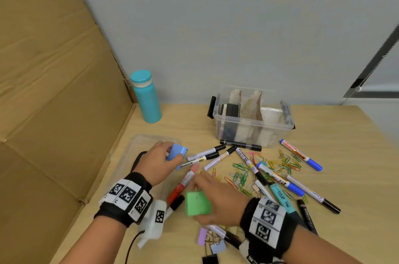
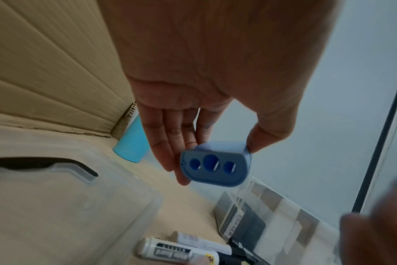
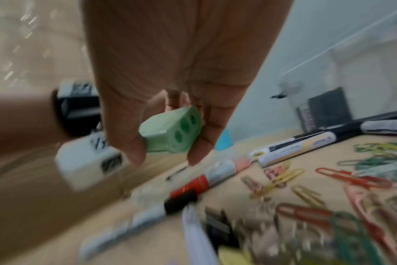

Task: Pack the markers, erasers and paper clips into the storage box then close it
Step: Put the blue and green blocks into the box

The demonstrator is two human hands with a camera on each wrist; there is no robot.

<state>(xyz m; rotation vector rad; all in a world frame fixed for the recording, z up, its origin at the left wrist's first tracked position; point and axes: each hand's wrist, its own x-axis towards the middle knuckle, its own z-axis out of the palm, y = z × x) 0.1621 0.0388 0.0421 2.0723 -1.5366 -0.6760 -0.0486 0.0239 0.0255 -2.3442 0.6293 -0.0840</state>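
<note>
My left hand [image 1: 170, 156] pinches a light blue eraser block [image 1: 176, 152] between thumb and fingers, just above the table; its end face with three holes shows in the left wrist view [image 2: 214, 165]. My right hand [image 1: 204, 195] grips a green eraser block [image 1: 197, 203] of the same shape [image 3: 172, 130], low over a red marker [image 1: 180, 187]. The clear storage box [image 1: 248, 122] stands open at the back, with cardboard dividers and a black eraser inside. Several markers [image 1: 240, 145] and coloured paper clips [image 1: 241, 175] lie scattered in front of the box.
The clear lid [image 1: 138, 145] lies flat under my left wrist. A teal bottle [image 1: 146, 97] stands at the back left beside a cardboard wall [image 1: 54, 91]. Binder clips [image 1: 211, 242] lie near the front edge. A grey wall runs behind the table.
</note>
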